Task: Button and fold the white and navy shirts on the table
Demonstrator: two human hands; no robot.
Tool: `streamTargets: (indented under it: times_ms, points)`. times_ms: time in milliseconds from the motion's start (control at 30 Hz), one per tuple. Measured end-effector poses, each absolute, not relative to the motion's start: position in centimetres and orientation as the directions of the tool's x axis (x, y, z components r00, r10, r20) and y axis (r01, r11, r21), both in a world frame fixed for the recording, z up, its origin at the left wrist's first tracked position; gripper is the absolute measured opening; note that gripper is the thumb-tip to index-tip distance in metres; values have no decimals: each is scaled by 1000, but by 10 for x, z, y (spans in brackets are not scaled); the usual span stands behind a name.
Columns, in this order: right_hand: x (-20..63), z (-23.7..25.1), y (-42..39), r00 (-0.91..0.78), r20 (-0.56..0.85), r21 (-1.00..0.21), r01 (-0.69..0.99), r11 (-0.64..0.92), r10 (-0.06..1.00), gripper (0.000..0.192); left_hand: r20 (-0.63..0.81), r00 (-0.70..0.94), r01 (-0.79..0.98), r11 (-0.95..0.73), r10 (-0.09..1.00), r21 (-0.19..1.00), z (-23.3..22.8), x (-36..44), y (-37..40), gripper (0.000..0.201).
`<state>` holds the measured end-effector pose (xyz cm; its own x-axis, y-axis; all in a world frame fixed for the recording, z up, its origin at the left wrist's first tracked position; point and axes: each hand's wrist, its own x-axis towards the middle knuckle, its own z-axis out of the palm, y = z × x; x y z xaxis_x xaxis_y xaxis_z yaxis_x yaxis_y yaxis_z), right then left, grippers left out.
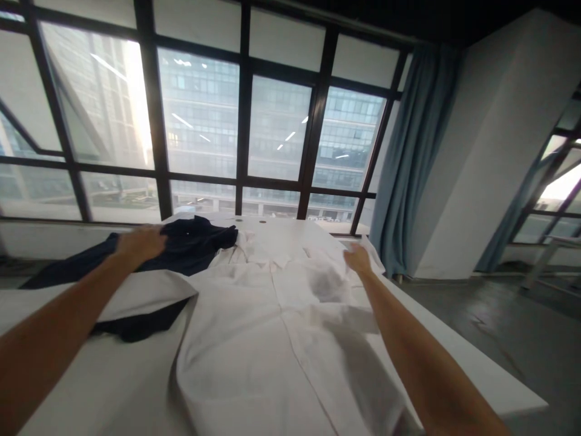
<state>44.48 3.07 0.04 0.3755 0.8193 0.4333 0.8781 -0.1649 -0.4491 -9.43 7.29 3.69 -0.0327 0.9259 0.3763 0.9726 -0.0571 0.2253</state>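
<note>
2 hands (141,241) (358,259) on unlabelled white garment (254,327)

both hands (141,241) motion-blurred; white shirt's (254,339) hem cut off below

We see both arms stretched out over a long white bench (463,357). Left hand (141,241) rests on a crumpled dark navy cloth garment (190,245); right hand (357,259) touches the far right edge of a flat-spread white cotton shirt (254,339). Big dark-framed windows (240,121) behind, w/ a blue-grey curtain (411,157) at right.
</note>
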Motion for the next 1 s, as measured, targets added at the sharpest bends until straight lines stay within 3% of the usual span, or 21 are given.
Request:
streamTargets:
  times_ms: [33, 67, 167, 233, 333, 433, 500, 567, 633, 767, 867, 1000]
  points:
    - [425, -6, 40, 269, 401, -412, 907, -90, 875, 40, 341, 46, 985, -100, 939, 143, 25, -70, 72, 47]
    - [405, -13, 48, 143, 352, -379, 925, 1, 925, 39, 271, 211, 964, -246, 939, 102, 10, -45, 70, 49]
    - [358, -37, 62, -145, 174, -324, 925, 196, 974, 42, 67, 602, 796, -605, 795, 21, -41, 9, 55, 57]
    - [345, -49, 64, -235, 51, -303, 922, 239, 971, 43, -110, 696, 718, -690, 710, 93, -62, 14, 49, 65]
    - [345, -55, 66, -312, -181, -350, 907, 235, 933, 30, -239, 749, 661, -666, 618, 346, -61, -7, 56, 61]
    - [350, -53, 83, -248, -376, -465, 884, 49, 893, 29, -363, 635, 756, -451, 682, 474, -41, -12, 81, 50]
    - [349, -53, 103, -49, -319, -465, 878, -111, 946, 42, -370, 448, 862, -284, 814, 419, -33, 9, 99, 60]
    - [344, -57, 124, 161, -165, -475, 851, -222, 973, 52, -236, 284, 906, -180, 929, 383, -32, 41, 114, 66]
    - [337, -63, 142, 263, -133, -536, 792, -293, 955, 57, -136, 195, 904, -124, 971, 408, -36, 73, 126, 67]
    - [329, -76, 166, 271, -310, -618, 671, -410, 911, 51, -211, 120, 874, -2, 970, 486, -46, 103, 146, 64]
    - [330, -84, 175, 310, -299, -612, 664, -430, 903, 37, -231, 94, 865, 36, 969, 501, -47, 102, 159, 55]
    - [336, -92, 183, 233, -268, -667, 656, -355, 935, 18, -61, 115, 858, -68, 992, 509, -43, 95, 164, 35]
